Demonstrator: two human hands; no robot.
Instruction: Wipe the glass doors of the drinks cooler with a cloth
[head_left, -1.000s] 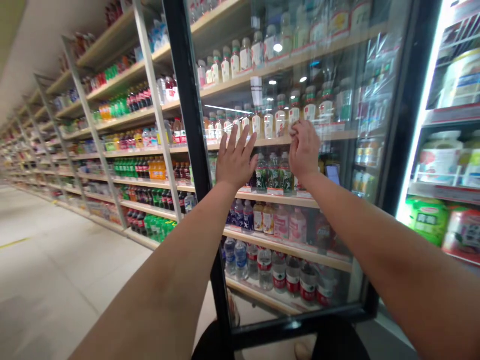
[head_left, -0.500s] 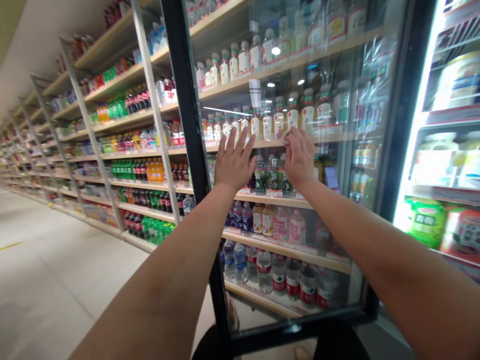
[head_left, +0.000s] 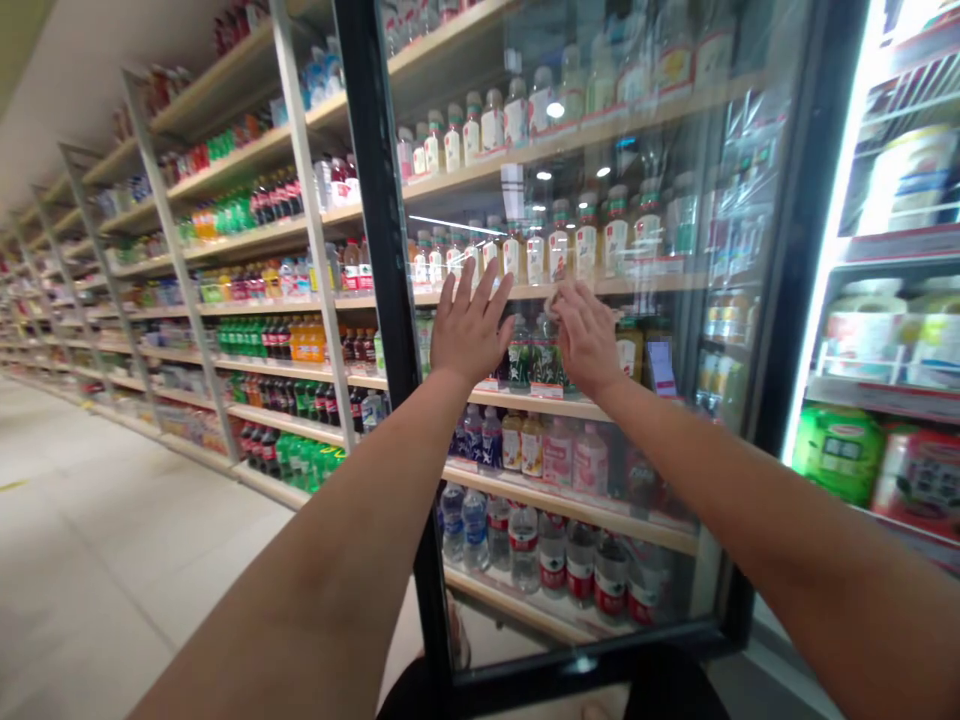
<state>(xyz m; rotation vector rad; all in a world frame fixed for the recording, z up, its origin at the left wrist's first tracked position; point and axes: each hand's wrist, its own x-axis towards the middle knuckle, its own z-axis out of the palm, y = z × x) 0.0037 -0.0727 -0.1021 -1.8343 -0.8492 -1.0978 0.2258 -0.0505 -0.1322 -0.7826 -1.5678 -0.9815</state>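
Before me stands a glass door point(head_left: 675, 430) in a black frame, part of a lit drinks fridge. My left hand point(head_left: 469, 330) lies flat against the pane with its fingers spread, near the door's left frame. To its right, my right hand point(head_left: 589, 335) is at the glass with bent fingers closed on a small pale cloth point(head_left: 555, 302). Most of that cloth is hidden under the fingers, so its exact kind is hard to make out. Bottles on shelves show through the pane behind both hands.
Long shelves of bottled drinks point(head_left: 262, 340) run away to the left beside a pale tiled floor point(head_left: 67, 540). At the right, the lit fridge interior holds large bottles point(head_left: 862, 320) and a green pack point(head_left: 838, 452). My legs are by the door's bottom frame point(head_left: 585, 665).
My right hand has slid a little down and left across the glass with the cloth. My left hand has stayed in place on the pane.
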